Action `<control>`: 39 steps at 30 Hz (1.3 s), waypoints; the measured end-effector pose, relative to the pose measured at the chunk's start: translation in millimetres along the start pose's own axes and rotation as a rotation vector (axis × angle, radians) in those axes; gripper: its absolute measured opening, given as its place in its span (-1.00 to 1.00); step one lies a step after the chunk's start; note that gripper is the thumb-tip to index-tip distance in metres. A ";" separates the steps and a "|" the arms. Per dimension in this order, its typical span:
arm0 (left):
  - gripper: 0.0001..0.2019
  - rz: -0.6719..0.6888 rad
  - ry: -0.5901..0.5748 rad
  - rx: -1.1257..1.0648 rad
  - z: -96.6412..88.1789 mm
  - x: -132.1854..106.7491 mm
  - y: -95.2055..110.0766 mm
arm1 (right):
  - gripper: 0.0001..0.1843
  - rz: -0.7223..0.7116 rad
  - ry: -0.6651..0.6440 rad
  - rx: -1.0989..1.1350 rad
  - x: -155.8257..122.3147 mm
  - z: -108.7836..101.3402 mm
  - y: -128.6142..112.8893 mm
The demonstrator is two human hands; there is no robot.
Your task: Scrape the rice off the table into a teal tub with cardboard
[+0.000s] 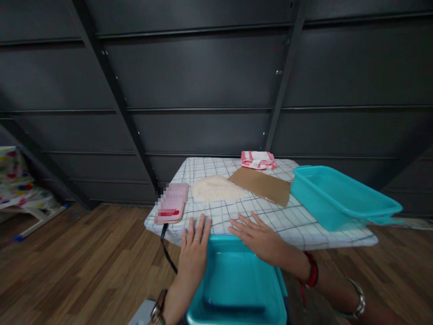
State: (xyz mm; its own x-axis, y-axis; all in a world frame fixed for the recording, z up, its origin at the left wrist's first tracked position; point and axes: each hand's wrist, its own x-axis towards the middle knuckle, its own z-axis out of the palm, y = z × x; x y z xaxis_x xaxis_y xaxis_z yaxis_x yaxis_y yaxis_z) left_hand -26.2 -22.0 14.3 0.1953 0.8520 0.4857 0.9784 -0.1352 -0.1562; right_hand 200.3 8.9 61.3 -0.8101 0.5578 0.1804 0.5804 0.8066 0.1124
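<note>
Head camera looks down: the left hand (194,253) and right hand (260,239) lie flat, fingers spread wide and gripping nothing, over the far rim of the teal tub (237,289) at the checked tabletop's (304,225) near edge. Just beyond sits a rice pile (216,187), with a pink phone (172,203) to its left.

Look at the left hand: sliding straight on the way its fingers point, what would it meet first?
Probably the pile of white grains on the checked tablecloth, straight beyond the left hand; depth is unclear.
</note>
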 end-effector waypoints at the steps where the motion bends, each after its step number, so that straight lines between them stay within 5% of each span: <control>1: -0.35 0.017 -0.003 0.011 1.0 0.4 0.7 | -0.45 0.000 0.006 -0.001 -1.2 1.7 0.4; 10: -0.42 0.014 -0.022 0.096 3.3 9.0 6.6 | -0.52 0.006 0.037 0.015 2.5 -1.0 -0.1; 15: -0.42 0.013 -0.025 0.116 -0.4 10.8 7.0 | -0.53 0.047 0.095 0.018 3.9 -17.5 19.9; 19: -0.41 0.031 -0.026 0.111 4.3 9.6 5.7 | -0.51 0.277 0.100 0.001 7.0 -36.3 64.6; 22: -0.39 0.036 -0.030 0.089 9.7 7.2 3.6 | -0.48 0.581 -0.043 0.010 18.0 -48.0 108.6; 27: -0.35 -0.020 -0.053 0.045 13.8 3.0 0.9 | -0.66 0.740 -0.188 0.059 42.1 -53.5 164.8; 39: -0.34 -0.103 -0.134 0.020 0.4 7.1 3.2 | -0.66 1.006 -0.397 0.240 60.5 -41.5 184.0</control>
State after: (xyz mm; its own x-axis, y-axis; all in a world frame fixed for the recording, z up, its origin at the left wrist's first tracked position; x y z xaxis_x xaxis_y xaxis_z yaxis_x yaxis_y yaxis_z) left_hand -21.7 -16.1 16.9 0.0821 0.9208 0.3814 0.9910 -0.0348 -0.1293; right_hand 261.5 182.9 133.5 0.0278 0.9683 -0.2484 0.9924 -0.0566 -0.1097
